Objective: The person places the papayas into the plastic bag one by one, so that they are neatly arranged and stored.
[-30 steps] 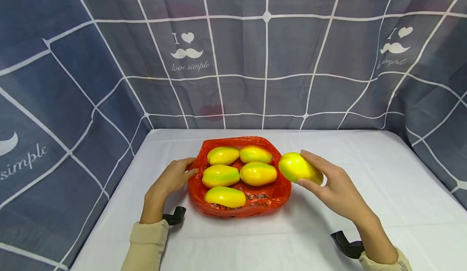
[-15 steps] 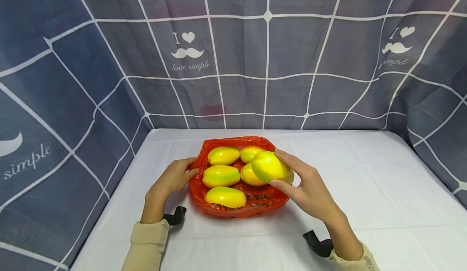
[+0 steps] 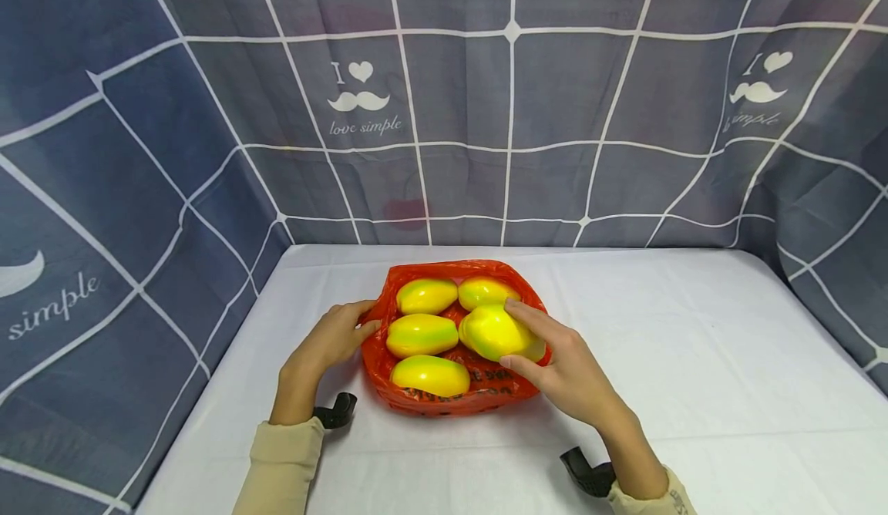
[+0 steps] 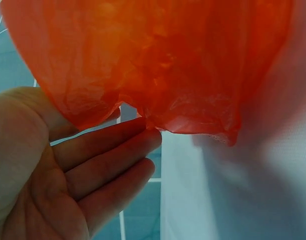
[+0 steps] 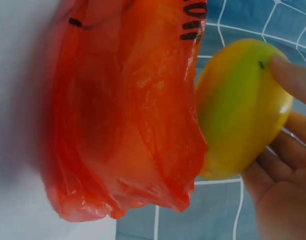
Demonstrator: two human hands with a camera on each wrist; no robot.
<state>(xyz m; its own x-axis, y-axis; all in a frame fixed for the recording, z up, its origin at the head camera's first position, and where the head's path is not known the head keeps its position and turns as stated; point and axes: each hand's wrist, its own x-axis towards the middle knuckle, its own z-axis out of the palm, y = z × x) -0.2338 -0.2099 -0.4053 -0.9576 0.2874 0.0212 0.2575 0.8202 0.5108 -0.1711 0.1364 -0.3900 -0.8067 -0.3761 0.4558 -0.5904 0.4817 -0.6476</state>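
A yellow-green fruit (image 3: 494, 333) is gripped by the curled fingers of the right hand (image 3: 565, 368) over the red bag (image 3: 388, 380). The bag's left edge is held by the left hand (image 3: 326, 339), fingers relaxed.

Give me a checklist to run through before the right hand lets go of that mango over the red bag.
1. Right hand grips the mango: ok.
2. Mango is over the red bag, not the table: ok.
3. Left hand holds the bag's edge: ok.
4. Free spot under the mango: cannot tell, another fruit may lie hidden there.
5. Other mangoes lie inside the bag: ok.
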